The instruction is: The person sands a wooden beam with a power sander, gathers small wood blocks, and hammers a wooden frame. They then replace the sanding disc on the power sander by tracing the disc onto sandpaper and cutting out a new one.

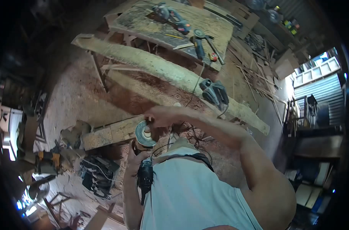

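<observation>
My left hand is wrapped around the front of an angle grinder, whose black body hangs down against the white shirt. A round grinding disc faces up at the tool's head. Over the disc's upper right edge, my right hand reaches in with curled fingers. Its fingertips are close to the disc's face, partly blurred. What they pinch, if anything, is too small to make out. Behind the disc lies a wooden plank.
A long rough slab crosses ahead, with a power planer on it. Behind, a dusty worktable holds a circular saw, another grinder, a hammer and a tape measure. Tangled cords and a black bag lie on the floor.
</observation>
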Demonstrator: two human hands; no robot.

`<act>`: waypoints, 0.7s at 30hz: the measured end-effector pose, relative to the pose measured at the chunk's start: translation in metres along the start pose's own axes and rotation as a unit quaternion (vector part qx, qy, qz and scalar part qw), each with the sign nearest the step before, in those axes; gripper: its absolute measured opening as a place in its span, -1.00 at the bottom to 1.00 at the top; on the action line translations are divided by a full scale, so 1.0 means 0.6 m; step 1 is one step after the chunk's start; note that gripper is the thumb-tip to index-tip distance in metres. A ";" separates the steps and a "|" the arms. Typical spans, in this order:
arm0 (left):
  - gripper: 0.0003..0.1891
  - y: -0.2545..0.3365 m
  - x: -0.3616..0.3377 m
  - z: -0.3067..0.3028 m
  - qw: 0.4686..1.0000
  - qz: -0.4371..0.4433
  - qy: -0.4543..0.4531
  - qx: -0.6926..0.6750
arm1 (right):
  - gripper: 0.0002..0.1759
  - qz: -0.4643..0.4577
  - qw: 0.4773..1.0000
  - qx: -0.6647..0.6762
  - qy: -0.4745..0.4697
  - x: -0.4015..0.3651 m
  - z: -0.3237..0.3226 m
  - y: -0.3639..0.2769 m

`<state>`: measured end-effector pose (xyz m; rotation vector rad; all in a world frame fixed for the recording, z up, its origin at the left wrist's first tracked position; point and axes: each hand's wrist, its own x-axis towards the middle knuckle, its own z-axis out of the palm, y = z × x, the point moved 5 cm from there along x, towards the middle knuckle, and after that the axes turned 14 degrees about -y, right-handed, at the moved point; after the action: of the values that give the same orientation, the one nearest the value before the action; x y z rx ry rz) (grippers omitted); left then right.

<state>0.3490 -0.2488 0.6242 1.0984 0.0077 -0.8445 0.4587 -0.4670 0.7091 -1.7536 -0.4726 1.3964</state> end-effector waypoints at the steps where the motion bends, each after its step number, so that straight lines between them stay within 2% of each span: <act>1: -0.13 0.007 0.014 0.008 1.000 -0.009 0.005 0.009 | -0.54 -0.018 0.991 0.130 0.032 -0.013 0.008 0.031; 3: -0.10 0.006 0.034 0.049 0.999 -0.027 0.019 0.029 | -0.56 -0.064 0.919 0.379 0.088 -0.035 0.084 0.130; 4: -0.11 0.007 0.049 0.052 0.998 -0.037 -0.005 0.052 | -0.52 -0.097 0.882 0.451 0.095 -0.040 0.104 0.132; 6: -0.11 0.007 0.075 0.049 0.992 -0.062 -0.048 0.099 | -0.48 -0.065 0.930 0.315 0.176 -0.063 0.085 0.145; 7: -0.13 0.029 0.079 0.073 0.985 -0.096 -0.051 0.130 | -0.48 -0.090 0.960 0.091 0.249 -0.091 0.060 0.131; 8: -0.13 0.045 0.088 0.095 0.975 -0.099 -0.067 0.190 | -0.48 -0.110 0.935 -0.137 0.308 -0.126 0.041 0.114; 9: -0.12 0.057 0.098 0.114 0.960 -0.100 -0.083 0.248 | -0.48 -0.122 0.857 -0.358 0.351 -0.155 0.034 0.102; 10: -0.12 0.059 0.103 0.129 0.943 -0.102 -0.097 0.303 | -0.48 -0.125 0.875 -0.357 0.301 -0.166 0.026 0.115; 12: -0.08 0.038 0.116 0.132 0.938 -0.079 -0.108 0.319 | -0.48 -0.130 0.904 -0.356 0.197 -0.181 0.016 0.136; 13: -0.07 0.033 0.119 0.136 0.936 -0.064 -0.107 0.330 | -0.48 -0.126 0.959 -0.178 0.179 -0.185 0.010 0.154; 14: -0.07 0.048 0.121 0.158 0.933 -0.047 -0.105 0.340 | -0.47 -0.115 0.982 0.006 0.152 -0.186 0.017 0.172; 15: -0.07 0.072 0.110 0.178 0.942 -0.025 -0.080 0.326 | -0.47 -0.099 0.970 0.191 0.117 -0.180 0.036 0.188; 16: -0.09 0.069 0.118 0.173 0.948 -0.009 -0.069 0.312 | -0.47 -0.129 0.935 0.298 0.144 -0.166 0.055 0.190; 18: -0.12 0.044 0.102 0.145 0.962 0.021 -0.013 0.270 | -0.48 -0.165 0.837 0.496 0.160 -0.110 0.115 0.192; 20: -0.12 0.047 0.081 0.144 0.956 -0.010 -0.005 0.292 | -0.51 -0.059 0.917 0.356 0.171 -0.102 0.087 0.207; 21: -0.11 0.017 0.071 0.113 0.945 -0.025 0.017 0.326 | -0.48 -0.105 0.968 0.168 0.156 -0.102 0.062 0.161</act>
<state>0.3584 -0.3257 0.6481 1.7400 -0.2299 -0.8978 0.3863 -0.5543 0.6698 -1.5562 -0.2267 0.9640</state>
